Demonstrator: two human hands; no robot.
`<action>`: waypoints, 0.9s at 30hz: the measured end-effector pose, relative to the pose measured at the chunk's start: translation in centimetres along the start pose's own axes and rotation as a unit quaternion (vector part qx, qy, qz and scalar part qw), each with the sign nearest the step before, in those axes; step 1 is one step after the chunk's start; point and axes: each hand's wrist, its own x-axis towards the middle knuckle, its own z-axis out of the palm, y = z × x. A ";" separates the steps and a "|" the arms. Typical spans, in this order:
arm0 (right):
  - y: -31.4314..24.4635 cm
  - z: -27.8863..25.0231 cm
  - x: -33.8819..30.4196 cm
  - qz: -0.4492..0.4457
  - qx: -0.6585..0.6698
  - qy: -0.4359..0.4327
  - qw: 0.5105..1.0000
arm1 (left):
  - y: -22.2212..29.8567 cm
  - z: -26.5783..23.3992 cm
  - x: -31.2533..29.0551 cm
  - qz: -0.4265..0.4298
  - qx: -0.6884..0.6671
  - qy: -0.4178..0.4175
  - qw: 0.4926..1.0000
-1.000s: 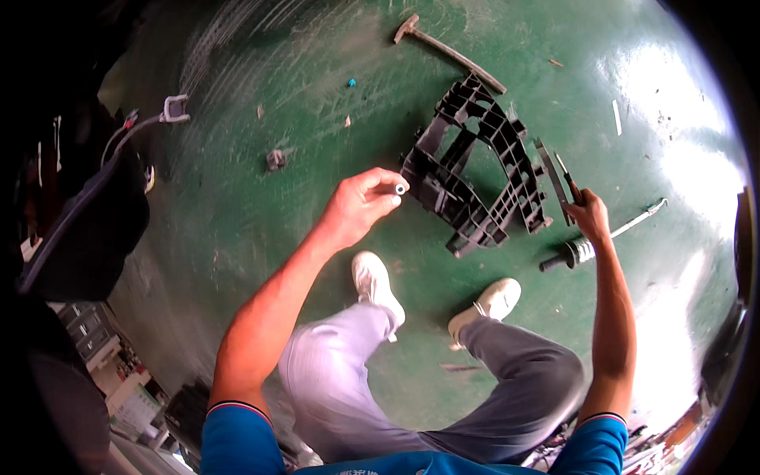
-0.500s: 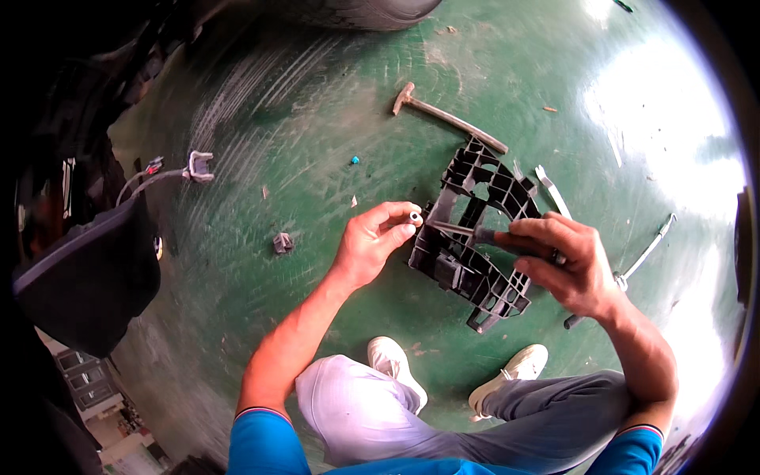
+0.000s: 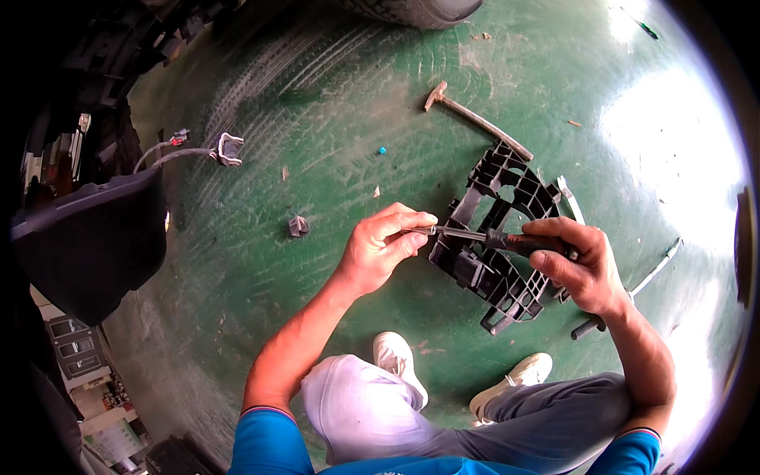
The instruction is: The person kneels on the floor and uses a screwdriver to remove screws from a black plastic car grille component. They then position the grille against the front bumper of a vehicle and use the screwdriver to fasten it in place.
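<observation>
Between the thumb and index finger of my left hand [image 3: 384, 244] is a small metal socket [image 3: 431, 229]. A screwdriver-like tool [image 3: 518, 243] with a dark handle lies in the grip of my right hand [image 3: 582, 265]. Its thin metal shaft points left and meets the socket's end; I cannot tell how far inside it sits. Below both hands a black ribbed plastic bracket [image 3: 471, 273] rests on the green floor, partly covered by the tool and my right hand.
Beyond the bracket lies a hammer [image 3: 483, 124]. A pale metal strip [image 3: 570, 199] and a long-handled rod tool [image 3: 657, 265] are on the right. Left are a small grey clip [image 3: 298, 226], a cable connector [image 3: 229, 149] and a black panel [image 3: 87, 245]. A tyre [image 3: 427, 9] stands at the far edge.
The screwdriver-like tool's tip has come up to the socket, which has turned from facing upward to lying in line with the shaft. The whole view has shifted slightly.
</observation>
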 end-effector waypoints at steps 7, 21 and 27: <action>1.1 0.3 0.2 0.084 0.075 0.011 0.994 | 0.4 1.0 -0.5 0.019 0.052 0.016 0.998; 1.2 -1.4 -0.5 0.094 0.073 0.055 0.991 | -3.4 2.5 -0.6 -0.056 -0.035 0.044 0.997; 1.2 -2.8 -2.6 0.119 -0.050 0.109 0.986 | -14.5 2.5 -5.1 -0.298 -0.087 0.099 0.945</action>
